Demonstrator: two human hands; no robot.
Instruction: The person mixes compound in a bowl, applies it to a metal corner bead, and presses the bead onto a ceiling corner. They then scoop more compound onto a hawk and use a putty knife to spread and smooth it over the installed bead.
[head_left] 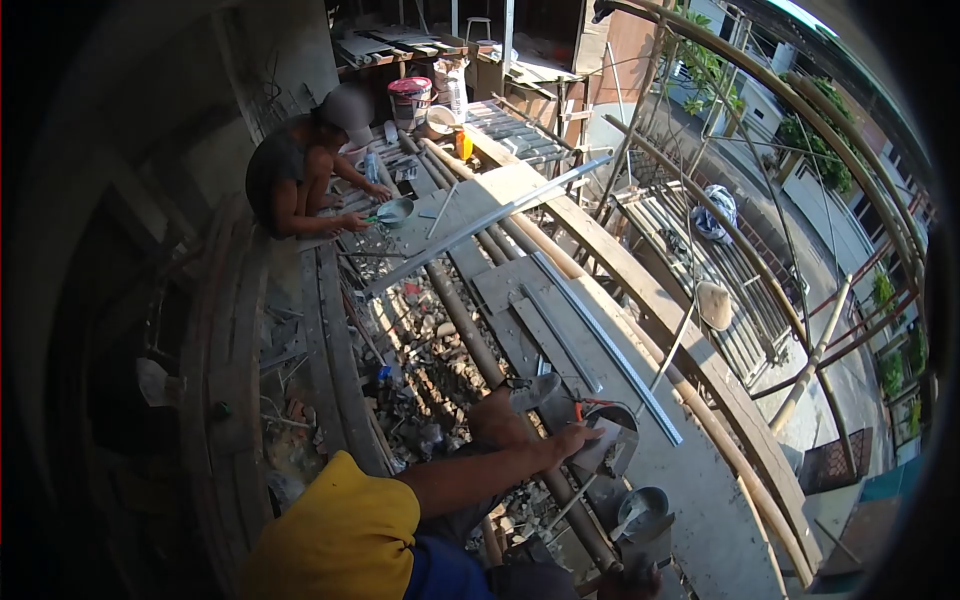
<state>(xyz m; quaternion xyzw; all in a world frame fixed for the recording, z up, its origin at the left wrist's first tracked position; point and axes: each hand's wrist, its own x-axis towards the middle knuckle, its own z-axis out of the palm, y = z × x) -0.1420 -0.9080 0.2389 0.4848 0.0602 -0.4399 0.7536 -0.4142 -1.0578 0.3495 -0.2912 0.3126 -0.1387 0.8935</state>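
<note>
My left hand (572, 446), at the end of a bare forearm below a yellow sleeve, is closed on a grey flat plate (613, 452). The plate covers part of a dark round container (612, 412), with an orange-red handle (579, 410) beside it. At the bottom edge my right hand (640, 582) is in shadow and partly cut off. It appears wrapped round the handle of a flat-bladed trowel (650, 546). Just above the blade sits a bowl (641, 512) of grey material with a pale tool in it. My foot (535, 391) rests by a pole.
A co-worker (310, 170) crouches at upper left, holding a pan (395, 211). Metal channels (610, 345) lie on the boards (705, 490). Rubble (435, 340) shows below gaps between bamboo poles (465, 325). Beyond the right edge, scaffolding poles (760, 80) stand above a lower street.
</note>
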